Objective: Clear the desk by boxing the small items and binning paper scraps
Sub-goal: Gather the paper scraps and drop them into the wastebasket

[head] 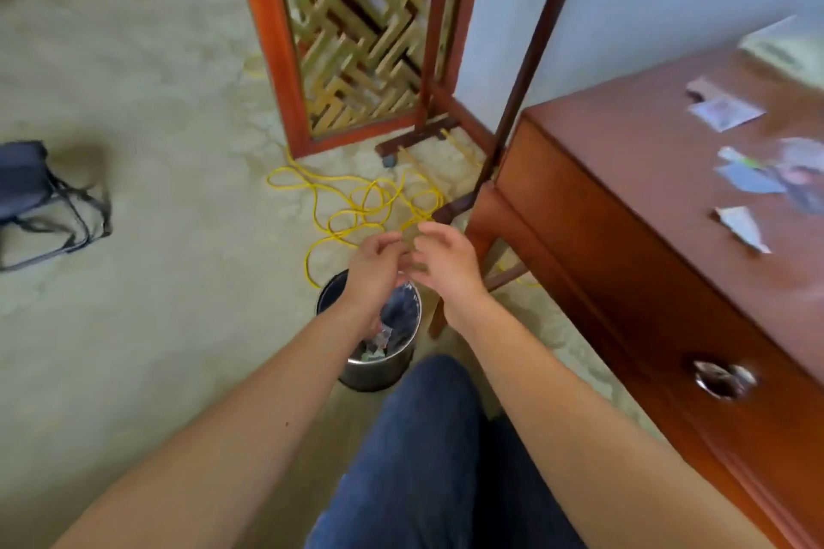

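1. Left hand [379, 265] and right hand [443, 263]: fingertips near each other above the bin [379, 374], fingers loosely curled, nothing seen held.
2. Paper scraps [740, 228]: several lay on the bench [646, 201]; some were in the bin.
3. Step judged: binning, part done. Next move: reach to the bench for more scraps.

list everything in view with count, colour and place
bin: one, silver, on the floor under the hands
binned scraps: a few, pale, inside the bin
desk: one, red-brown, right
desk scraps: several, pale, on the desk top
knob: one, metal, desk front
cable: one, yellow, tangled on the floor beyond the bin
screen: one, red frame with gold lattice, top centre
bag: one, dark, floor at left
leg: one, blue jeans, bottom centre
left hand: one, bare, over the bin
right hand: one, bare, beside the left
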Demonstrator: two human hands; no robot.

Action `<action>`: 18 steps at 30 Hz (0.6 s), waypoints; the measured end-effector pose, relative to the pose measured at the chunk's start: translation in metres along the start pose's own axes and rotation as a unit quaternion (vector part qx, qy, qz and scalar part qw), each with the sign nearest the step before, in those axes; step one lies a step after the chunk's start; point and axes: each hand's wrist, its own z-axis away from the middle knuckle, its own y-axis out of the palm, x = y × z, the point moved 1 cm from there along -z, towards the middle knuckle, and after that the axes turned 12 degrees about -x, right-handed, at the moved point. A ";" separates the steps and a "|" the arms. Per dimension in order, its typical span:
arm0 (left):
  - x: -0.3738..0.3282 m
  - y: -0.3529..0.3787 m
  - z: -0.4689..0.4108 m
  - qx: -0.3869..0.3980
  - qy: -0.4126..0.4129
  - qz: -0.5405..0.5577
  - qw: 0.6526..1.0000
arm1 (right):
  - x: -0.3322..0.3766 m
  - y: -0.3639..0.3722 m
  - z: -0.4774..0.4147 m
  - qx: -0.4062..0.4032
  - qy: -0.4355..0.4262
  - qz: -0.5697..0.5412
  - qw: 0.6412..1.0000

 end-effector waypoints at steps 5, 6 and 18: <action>-0.056 0.002 0.048 0.043 0.083 0.022 0.995 | 0.044 -0.023 0.050 -0.041 -0.117 0.020 0.992; -0.066 0.003 0.057 0.049 0.092 0.023 0.994 | 0.053 -0.029 0.058 -0.046 -0.139 0.030 0.989; -0.133 0.095 0.156 0.203 0.192 -0.012 0.960 | 0.150 -0.162 0.105 -0.097 -0.282 0.036 0.954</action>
